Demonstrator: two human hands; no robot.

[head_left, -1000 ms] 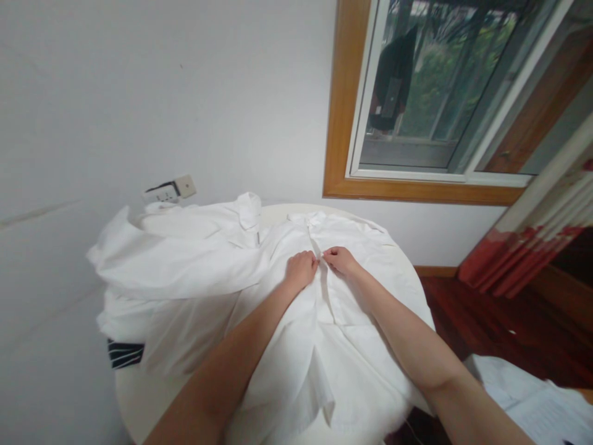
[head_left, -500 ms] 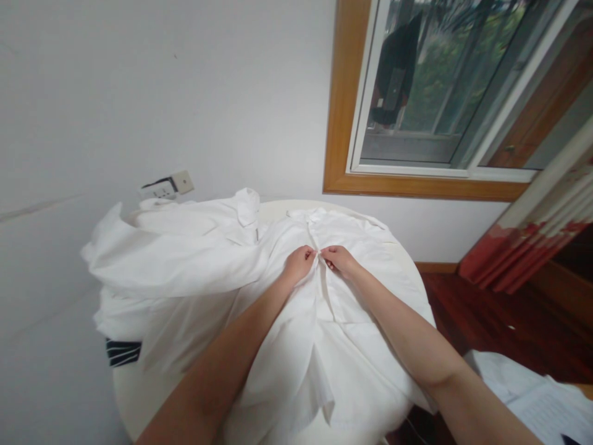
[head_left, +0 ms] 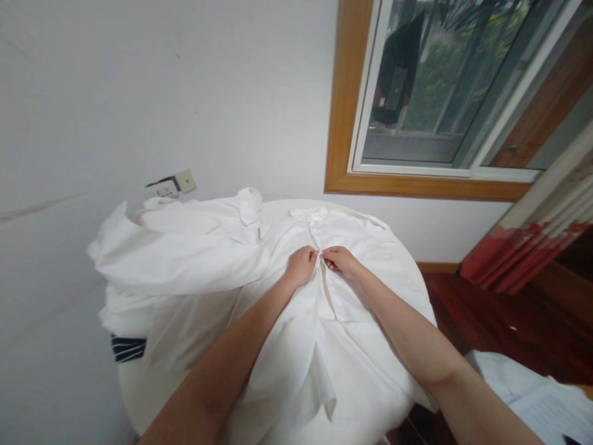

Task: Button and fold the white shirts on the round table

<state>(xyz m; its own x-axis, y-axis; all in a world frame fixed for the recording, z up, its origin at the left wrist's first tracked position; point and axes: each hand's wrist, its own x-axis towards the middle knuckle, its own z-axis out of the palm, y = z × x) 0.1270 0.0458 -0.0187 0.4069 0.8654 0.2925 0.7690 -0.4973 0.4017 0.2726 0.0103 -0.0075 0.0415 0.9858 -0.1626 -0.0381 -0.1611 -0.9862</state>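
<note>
A white shirt [head_left: 352, 309] lies spread front-up on a round white table [head_left: 278, 211], its collar at the far side. My left hand [head_left: 300, 266] and my right hand [head_left: 340, 260] meet at the shirt's front placket below the collar. Both hands are closed in a pinch on the two fabric edges, fingertips nearly touching. Any button between the fingers is too small to make out.
A heap of other white garments [head_left: 171, 259] covers the table's left half, over a dark striped cloth [head_left: 127, 348]. A wall socket [head_left: 169, 185] sits behind the heap. A wood-framed window [head_left: 343, 123] is at right, red curtain [head_left: 523, 247] beyond, white papers [head_left: 537, 402] at lower right.
Both hands stayed pinched at the placket, drawing slightly closer together. The view shifted a little; the shirt has not moved.
</note>
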